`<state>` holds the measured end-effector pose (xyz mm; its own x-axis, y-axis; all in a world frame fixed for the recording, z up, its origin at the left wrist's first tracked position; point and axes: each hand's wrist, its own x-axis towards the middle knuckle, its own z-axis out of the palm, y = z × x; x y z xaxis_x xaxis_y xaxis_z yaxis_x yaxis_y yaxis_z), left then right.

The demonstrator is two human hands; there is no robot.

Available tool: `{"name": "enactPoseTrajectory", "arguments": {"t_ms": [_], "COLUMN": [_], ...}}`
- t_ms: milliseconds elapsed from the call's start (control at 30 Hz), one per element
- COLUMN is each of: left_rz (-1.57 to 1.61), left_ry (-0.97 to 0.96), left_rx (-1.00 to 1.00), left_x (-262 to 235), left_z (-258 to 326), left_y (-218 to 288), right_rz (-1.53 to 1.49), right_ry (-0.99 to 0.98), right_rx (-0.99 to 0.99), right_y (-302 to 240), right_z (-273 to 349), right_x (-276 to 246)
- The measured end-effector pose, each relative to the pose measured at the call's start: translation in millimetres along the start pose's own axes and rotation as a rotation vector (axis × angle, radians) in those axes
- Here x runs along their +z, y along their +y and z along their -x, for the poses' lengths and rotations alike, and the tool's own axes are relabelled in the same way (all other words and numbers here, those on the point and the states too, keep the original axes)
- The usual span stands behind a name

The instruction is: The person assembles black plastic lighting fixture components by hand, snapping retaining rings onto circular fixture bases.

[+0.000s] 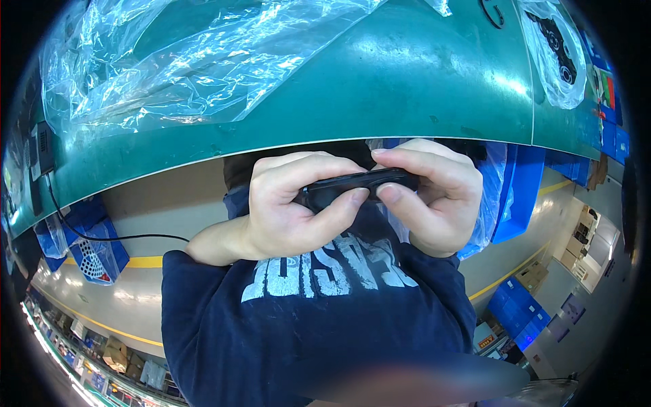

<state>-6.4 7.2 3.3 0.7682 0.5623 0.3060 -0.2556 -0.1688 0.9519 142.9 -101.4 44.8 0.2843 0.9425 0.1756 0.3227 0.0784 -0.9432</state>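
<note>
both hands, left hand (pixel 288 203) and right hand (pixel 434 197), are pinching a slim black device (pixel 356 184) clear of the green table (pixel 407 81), risking a drop if thumbs slip.

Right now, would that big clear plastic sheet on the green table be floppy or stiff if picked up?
Probably floppy: the clear plastic sheet lies crumpled in creases on the green table. Likely very light and slippery too, judging by its thin, glossy look.
</note>
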Motion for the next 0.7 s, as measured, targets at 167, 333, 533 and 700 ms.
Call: {"name": "enactPoseTrajectory", "arguments": {"t_ms": [167, 333, 533, 700], "left_rz": [-0.012, -0.031, -0.027, -0.005], "left_ry": [0.01, 0.019, 0.029, 0.043], "left_rx": [0.027, 0.035, 0.031, 0.033], "left_x": [2.0, 2.7, 2.6, 3.1], "left_z": [0.3, 1.1, 1.8, 3.9], "left_y": [-0.7, -1.8, -1.1, -4.4], "right_rz": [0.078, 0.078, 0.041, 0.022], "right_ry": [0.0, 0.029, 0.064, 0.077], "right_rx": [-0.045, -0.037, -0.033, -0.029], "right_y": [1.4, 0.4, 3.2, 5.9], "right_z": [-0.6, 0.6, 2.6, 3.4], "right_x": [1.8, 4.4, 8.8, 10.8]}}
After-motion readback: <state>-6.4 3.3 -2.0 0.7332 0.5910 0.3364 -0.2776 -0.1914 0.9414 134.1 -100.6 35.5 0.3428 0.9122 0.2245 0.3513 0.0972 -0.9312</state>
